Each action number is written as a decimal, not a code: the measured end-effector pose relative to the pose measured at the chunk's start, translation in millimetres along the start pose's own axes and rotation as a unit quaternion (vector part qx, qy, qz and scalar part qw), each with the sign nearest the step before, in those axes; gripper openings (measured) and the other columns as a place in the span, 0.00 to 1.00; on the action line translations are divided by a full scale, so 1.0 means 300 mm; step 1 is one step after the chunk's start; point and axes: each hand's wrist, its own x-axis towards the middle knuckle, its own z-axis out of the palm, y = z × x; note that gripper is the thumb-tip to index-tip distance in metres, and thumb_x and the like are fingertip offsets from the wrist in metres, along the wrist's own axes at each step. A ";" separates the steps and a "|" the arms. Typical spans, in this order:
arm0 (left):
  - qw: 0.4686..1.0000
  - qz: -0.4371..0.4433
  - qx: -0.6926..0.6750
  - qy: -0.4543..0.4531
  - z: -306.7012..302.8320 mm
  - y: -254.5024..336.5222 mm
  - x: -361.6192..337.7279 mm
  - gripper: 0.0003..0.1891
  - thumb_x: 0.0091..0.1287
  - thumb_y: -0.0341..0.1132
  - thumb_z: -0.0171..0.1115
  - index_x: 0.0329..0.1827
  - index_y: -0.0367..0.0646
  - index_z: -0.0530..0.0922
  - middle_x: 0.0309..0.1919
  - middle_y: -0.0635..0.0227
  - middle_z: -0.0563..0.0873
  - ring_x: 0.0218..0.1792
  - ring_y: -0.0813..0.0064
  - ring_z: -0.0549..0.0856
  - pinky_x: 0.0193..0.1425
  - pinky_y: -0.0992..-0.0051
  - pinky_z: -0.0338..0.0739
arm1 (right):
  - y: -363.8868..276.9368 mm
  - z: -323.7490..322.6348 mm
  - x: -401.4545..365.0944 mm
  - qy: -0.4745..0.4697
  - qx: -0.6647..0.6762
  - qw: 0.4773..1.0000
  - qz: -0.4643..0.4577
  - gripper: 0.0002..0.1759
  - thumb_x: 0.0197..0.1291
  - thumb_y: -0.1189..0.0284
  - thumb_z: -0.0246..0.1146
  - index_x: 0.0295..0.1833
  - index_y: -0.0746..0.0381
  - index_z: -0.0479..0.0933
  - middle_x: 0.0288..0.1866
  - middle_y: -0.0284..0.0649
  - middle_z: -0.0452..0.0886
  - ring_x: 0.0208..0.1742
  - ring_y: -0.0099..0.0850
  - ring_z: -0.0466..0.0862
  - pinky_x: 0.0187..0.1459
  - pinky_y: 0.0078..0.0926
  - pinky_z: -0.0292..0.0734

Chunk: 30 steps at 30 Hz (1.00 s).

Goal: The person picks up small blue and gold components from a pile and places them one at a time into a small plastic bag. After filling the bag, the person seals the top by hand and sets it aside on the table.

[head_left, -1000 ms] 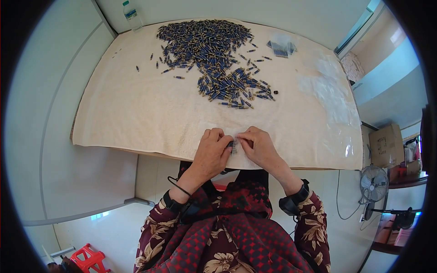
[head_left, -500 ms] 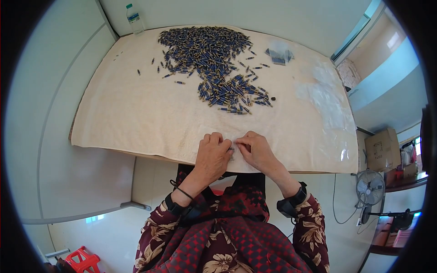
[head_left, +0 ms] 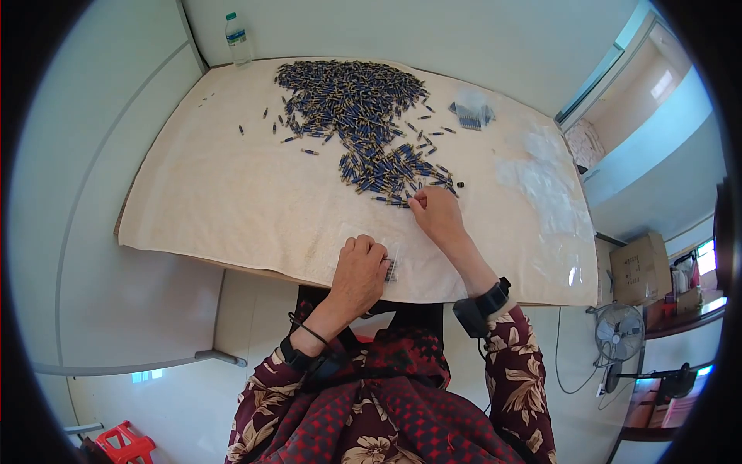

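Hands parted: right hand (head_left: 437, 214) has left the bag (head_left: 393, 265) for the near edge of the pile (head_left: 363, 116), fingertips on a piece, grip not discernible; left hand (head_left: 360, 267) stays curled shut on the bag, well short of the pile, at the desk (head_left: 232, 201) edge. Likely fetching another piece for bagging.

Our hands at the cream towel-covered table (head_left: 224, 201)
Our left hand (head_left: 359, 267) grips a small clear plastic bag (head_left: 394, 261); our right hand (head_left: 437, 215) touches the near edge of the heap of small blue-and-gold cylindrical parts (head_left: 355, 100).
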 end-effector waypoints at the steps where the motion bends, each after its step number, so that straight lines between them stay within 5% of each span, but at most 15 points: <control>1: 1.000 -0.002 0.002 -0.001 -0.001 -0.001 -0.001 0.08 0.57 0.24 0.60 0.40 0.39 0.74 0.40 0.56 0.73 0.42 0.56 0.72 0.48 0.63 0.67 | 0.005 0.004 0.008 -0.021 -0.005 0.999 0.034 0.07 0.52 0.70 0.66 0.30 0.63 0.81 0.27 0.44 0.82 0.29 0.40 0.82 0.33 0.36 0.76; 3: 1.000 -0.004 0.002 -0.001 -0.005 -0.003 -0.002 0.08 0.57 0.24 0.60 0.40 0.39 0.74 0.40 0.56 0.73 0.42 0.56 0.72 0.48 0.63 0.67 | 0.010 0.008 0.019 -0.065 -0.015 0.992 0.103 0.08 0.51 0.67 0.67 0.30 0.62 0.82 0.27 0.43 0.82 0.29 0.39 0.82 0.33 0.36 0.76; 12: 1.000 -0.009 0.001 -0.007 0.004 -0.005 -0.005 0.08 0.57 0.24 0.60 0.40 0.39 0.75 0.39 0.56 0.73 0.42 0.56 0.71 0.49 0.63 0.67 | 0.051 0.025 0.031 -0.084 -0.001 0.994 0.074 0.09 0.51 0.67 0.68 0.30 0.62 0.82 0.28 0.42 0.83 0.30 0.38 0.83 0.33 0.34 0.77; 16: 1.000 -0.006 0.005 -0.003 -0.002 -0.006 0.001 0.09 0.57 0.24 0.61 0.40 0.39 0.75 0.39 0.56 0.73 0.42 0.56 0.72 0.48 0.63 0.67 | 0.059 -0.022 0.023 -0.046 0.172 0.979 0.098 0.06 0.52 0.71 0.67 0.34 0.63 0.81 0.29 0.42 0.83 0.29 0.38 0.83 0.34 0.33 0.77; 23: 1.000 -0.011 -0.001 0.000 0.007 -0.003 -0.005 0.09 0.56 0.24 0.61 0.40 0.39 0.75 0.40 0.56 0.73 0.43 0.55 0.72 0.48 0.62 0.68 | 0.029 -0.038 -0.037 -0.057 0.049 0.996 -0.042 0.07 0.50 0.73 0.68 0.35 0.62 0.80 0.32 0.40 0.82 0.36 0.38 0.81 0.39 0.32 0.76; 30: 1.000 -0.012 -0.001 -0.012 -0.003 -0.001 -0.002 0.09 0.57 0.24 0.61 0.40 0.39 0.74 0.40 0.55 0.73 0.43 0.55 0.72 0.49 0.62 0.68 | 0.041 -0.006 -0.041 -0.061 0.050 0.995 -0.055 0.06 0.50 0.74 0.67 0.34 0.61 0.80 0.34 0.39 0.80 0.41 0.39 0.79 0.42 0.34 0.75</control>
